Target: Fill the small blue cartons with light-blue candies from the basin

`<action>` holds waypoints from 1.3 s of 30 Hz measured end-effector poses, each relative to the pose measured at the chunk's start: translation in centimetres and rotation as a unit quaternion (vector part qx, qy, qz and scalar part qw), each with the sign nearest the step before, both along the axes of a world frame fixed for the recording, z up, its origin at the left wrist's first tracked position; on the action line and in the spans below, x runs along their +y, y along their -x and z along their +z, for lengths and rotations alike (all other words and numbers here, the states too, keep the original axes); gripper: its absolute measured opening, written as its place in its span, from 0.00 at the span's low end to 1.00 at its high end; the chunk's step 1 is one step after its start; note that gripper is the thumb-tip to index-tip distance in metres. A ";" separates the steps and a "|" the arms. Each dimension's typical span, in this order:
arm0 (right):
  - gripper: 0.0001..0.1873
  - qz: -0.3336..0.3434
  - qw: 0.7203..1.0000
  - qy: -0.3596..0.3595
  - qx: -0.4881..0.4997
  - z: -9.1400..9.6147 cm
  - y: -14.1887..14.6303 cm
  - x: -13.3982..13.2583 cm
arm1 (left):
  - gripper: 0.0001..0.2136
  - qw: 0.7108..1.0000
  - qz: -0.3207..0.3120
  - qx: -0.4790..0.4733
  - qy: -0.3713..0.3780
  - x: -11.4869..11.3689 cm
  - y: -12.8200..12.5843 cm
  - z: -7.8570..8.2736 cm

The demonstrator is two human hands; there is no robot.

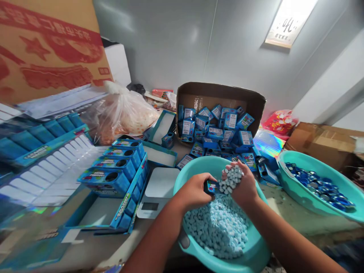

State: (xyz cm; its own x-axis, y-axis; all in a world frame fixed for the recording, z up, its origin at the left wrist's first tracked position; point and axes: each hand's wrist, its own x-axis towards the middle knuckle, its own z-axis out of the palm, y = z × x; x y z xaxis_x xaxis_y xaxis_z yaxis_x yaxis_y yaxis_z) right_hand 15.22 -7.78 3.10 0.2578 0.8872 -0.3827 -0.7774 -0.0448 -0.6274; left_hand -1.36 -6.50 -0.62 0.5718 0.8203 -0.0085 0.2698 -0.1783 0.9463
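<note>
My left hand is closed around a small blue printed box, held over a turquoise basin. Beside it, my right hand cups a heap of pale blue candies, its fingers curled up around them close to the box's end. Many more loose pale blue candies fill the bottom of the basin. Left of the basin lies a flat white digital scale with a small dark display.
A tipped carton behind the basin spills blue boxes. Another turquoise basin with shiny blue lids stands right. Display trays with blue boxes, a knotted plastic bag and a large printed carton are left.
</note>
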 end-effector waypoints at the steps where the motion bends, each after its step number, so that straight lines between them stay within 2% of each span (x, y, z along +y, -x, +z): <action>1: 0.08 0.007 1.000 -0.002 -0.006 0.0 -0.1 -0.1 | 0.21 1.000 -0.002 -0.002 0.000 0.0 0.0 -0.1; 10: 0.08 0.031 0.999 -0.031 -0.032 -0.1 0.0 -0.2 | 0.21 1.000 -0.002 -0.015 -0.005 -0.1 0.0 -0.2; 20: 0.12 0.044 0.978 -0.124 -0.162 -0.6 0.7 -0.8 | 0.20 1.000 0.010 -0.017 -0.023 -0.3 -0.1 0.3; 24: 0.14 0.048 0.979 -0.117 -0.161 -0.5 0.6 -0.8 | 0.22 0.999 0.014 -0.024 -0.036 -0.4 -0.1 0.3; 30: 0.16 0.056 0.957 -0.171 -0.229 -0.7 0.6 -0.9 | 0.21 0.994 0.047 -0.053 -0.079 -0.5 -0.1 0.9; 33: 0.16 0.064 0.958 -0.173 -0.218 -0.7 0.5 -0.8 | 0.22 0.989 0.040 -0.052 -0.130 -0.6 -0.2 0.8; 36: 0.16 0.045 0.961 -0.171 -0.215 -0.9 0.4 -0.8 | 0.23 0.983 0.028 -0.044 -0.178 -0.7 -0.3 0.6; 39: 0.13 0.029 0.942 -0.187 -0.277 -1.3 0.4 -0.8 | 0.24 0.983 0.041 -0.054 -0.169 -0.7 -0.3 0.7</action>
State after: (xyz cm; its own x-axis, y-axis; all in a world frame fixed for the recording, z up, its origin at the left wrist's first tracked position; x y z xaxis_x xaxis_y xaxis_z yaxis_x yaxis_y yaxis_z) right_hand 14.85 -8.61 1.80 0.2728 0.9522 0.1375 -0.3300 0.2269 -0.9163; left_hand -1.10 -7.19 0.12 0.4868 0.8090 0.3295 0.1965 -0.4689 0.8611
